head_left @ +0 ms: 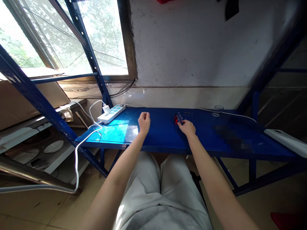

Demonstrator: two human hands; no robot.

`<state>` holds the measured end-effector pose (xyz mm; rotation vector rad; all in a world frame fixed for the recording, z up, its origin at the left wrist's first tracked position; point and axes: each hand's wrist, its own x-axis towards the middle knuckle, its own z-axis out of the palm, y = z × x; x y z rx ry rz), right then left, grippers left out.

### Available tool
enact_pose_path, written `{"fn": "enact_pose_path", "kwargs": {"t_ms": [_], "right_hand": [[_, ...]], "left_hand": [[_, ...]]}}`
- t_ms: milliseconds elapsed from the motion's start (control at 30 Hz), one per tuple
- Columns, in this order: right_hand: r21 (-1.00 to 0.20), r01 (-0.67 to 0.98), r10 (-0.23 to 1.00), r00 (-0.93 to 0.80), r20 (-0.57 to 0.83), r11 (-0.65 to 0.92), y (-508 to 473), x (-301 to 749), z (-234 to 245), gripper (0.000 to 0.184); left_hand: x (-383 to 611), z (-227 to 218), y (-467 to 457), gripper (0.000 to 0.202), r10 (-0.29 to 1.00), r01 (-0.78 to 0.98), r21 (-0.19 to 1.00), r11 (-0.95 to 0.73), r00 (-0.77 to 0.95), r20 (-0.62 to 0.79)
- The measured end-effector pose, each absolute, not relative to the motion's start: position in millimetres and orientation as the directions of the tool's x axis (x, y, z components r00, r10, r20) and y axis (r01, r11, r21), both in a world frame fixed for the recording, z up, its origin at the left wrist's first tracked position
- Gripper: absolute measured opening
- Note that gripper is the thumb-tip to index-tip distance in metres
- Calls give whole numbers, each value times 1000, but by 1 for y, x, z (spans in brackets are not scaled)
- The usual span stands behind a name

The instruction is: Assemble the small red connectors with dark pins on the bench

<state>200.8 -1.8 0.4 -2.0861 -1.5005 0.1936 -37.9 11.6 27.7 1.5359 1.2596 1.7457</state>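
Over the middle of the blue table, my left hand is curled closed, and its fingers hide whatever may be inside. My right hand reaches further right with thumb and fingertips closed together at a small cluster. In that cluster are small see-through bluish pieces standing upright and small red pieces on their left side. What exactly the right fingertips pinch is too small to make out. Just behind, several tiny shiny bits lie in a row on the table.
A white power strip with a plugged-in charger lies at the table's left end, its white cable hanging down. A clear glass stands at the back right. A white flat object rests on the right end. Blue posts rise on both sides.
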Motion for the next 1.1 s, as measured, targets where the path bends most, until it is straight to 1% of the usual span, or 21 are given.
{"fn": "enact_pose_path", "kwargs": {"t_ms": [100, 167, 200, 267, 333, 367, 433, 500, 633, 767, 967, 1100], "right_hand": [[-570, 794, 873, 417, 253, -214, -8, 198, 6, 42], [-605, 778, 834, 441, 331, -171, -11, 195, 9, 37], [-616, 776, 817, 441, 371, -139, -13, 194, 10, 33], [-622, 779, 793, 425, 437, -74, -16, 192, 12, 27], [-608, 794, 784, 387, 486, -14, -17, 190, 12, 22], [-598, 801, 784, 363, 503, 12, -18, 189, 12, 20], [-581, 812, 786, 323, 527, 57, -20, 187, 12, 19], [-573, 815, 787, 297, 540, 86, -22, 186, 12, 18], [-552, 828, 792, 266, 549, 105, -23, 186, 12, 20], [-535, 838, 789, 256, 558, 107, -22, 187, 10, 20], [-549, 828, 794, 259, 550, 111, -23, 186, 12, 18], [-551, 827, 786, 267, 558, 110, -23, 186, 12, 18]], "left_hand": [[-64, 44, 28, 24, 753, 408, 791, -455, -298, 587], [-78, 52, 36, 24, 723, 586, 687, -429, -233, 650], [-83, 55, 38, 24, 733, 673, 621, -402, -169, 658], [-87, 57, 40, 28, 779, 810, 451, -374, 10, 627], [-86, 55, 40, 36, 823, 881, 280, -381, 184, 537], [-84, 54, 40, 40, 838, 899, 214, -382, 239, 491], [-78, 50, 39, 46, 863, 924, 136, -358, 272, 425], [-71, 46, 39, 48, 883, 943, 115, -313, 245, 400], [-63, 39, 41, 50, 907, 960, 121, -254, 192, 376], [-60, 33, 43, 48, 905, 955, 132, -265, 199, 376], [-58, 25, 46, 39, 906, 947, 127, -295, 235, 352], [-56, 22, 47, 32, 914, 940, 168, -295, 227, 336]]}}
